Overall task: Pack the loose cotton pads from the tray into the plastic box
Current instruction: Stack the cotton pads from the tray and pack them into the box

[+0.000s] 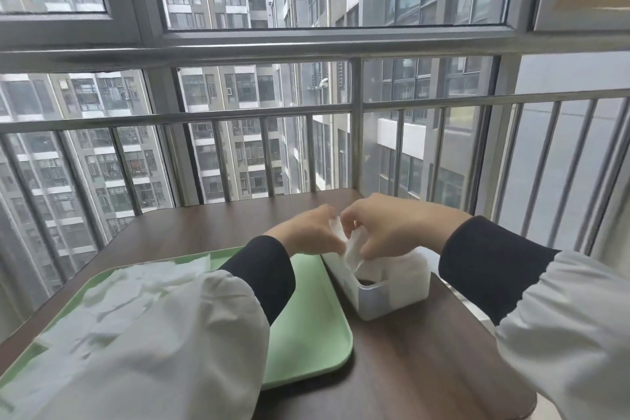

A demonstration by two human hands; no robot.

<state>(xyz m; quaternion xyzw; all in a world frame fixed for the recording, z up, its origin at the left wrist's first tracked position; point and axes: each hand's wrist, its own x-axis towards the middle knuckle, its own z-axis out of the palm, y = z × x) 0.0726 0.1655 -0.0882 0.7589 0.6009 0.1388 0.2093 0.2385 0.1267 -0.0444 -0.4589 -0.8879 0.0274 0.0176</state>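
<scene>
Both grips are working over the plastic box [385, 297], which is sitting on the desk [426, 368] just right of the green tray [306, 317]. Left grip [306, 232] and right grip [392, 228] are both pinching one bundle of cotton pads [353, 249], fingers curled round it.

The bundle is standing roughly upright, with its lower edge going into the box mouth and its upper edge poking up between the knuckles. The box is opening upward. Its long axis looks to be running away from the person, about parallel to the tray's right rim, though the hands are hiding the far end.

Judgement: the bundle should be going in edge-first, squeezed flat and lined up with the white pads already showing inside, so the corners aren't catching the rim.

A loose pile [136, 286] is lying on the tray's left part, partly behind the left sleeve [170, 351]. Plenty is left to pack.
</scene>
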